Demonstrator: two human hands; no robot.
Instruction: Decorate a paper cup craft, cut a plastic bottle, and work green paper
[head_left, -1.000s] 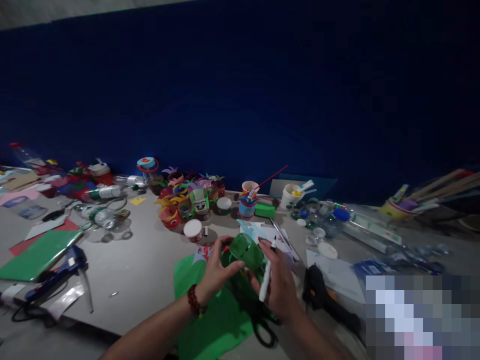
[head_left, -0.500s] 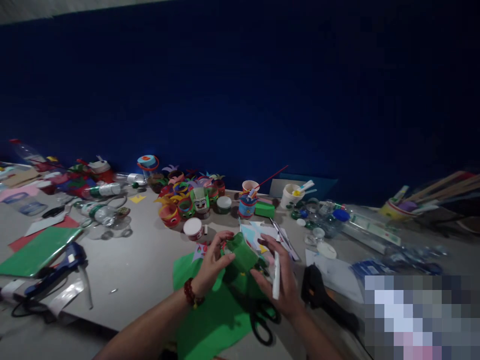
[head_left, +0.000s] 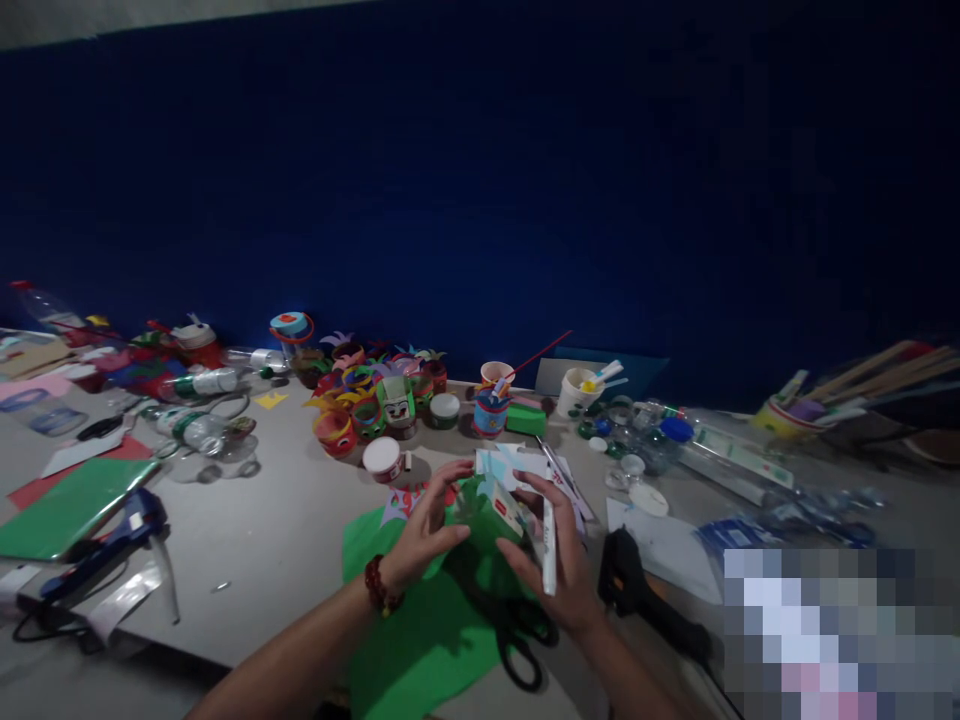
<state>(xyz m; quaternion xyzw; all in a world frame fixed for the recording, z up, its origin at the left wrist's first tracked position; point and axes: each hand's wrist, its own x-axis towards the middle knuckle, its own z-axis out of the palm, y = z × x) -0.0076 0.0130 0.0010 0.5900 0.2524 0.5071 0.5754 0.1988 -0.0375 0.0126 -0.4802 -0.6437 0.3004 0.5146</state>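
Note:
Between my hands is a small green carton, its printed side with a red mark turned toward the right. My left hand grips its left side, fingers curled behind and thumb in front. My right hand steadies the right side, with a white marker pen tucked along its fingers. Below lie a green sheet and black-handled scissors, the handles toward me and the blades partly in shadow. A purple and red cut-out piece is partly hidden behind my left hand.
Decorated cups crowd the back, beside a white-lidded tub. A black glue gun lies right, a blue glue gun left. Plastic bottles, a green pack, bottle caps and a stick-filled tub surround the workspace.
The green carton has been turned in my hands, so its printed side now shows. The marker stays in my right hand. The view has shifted slightly.

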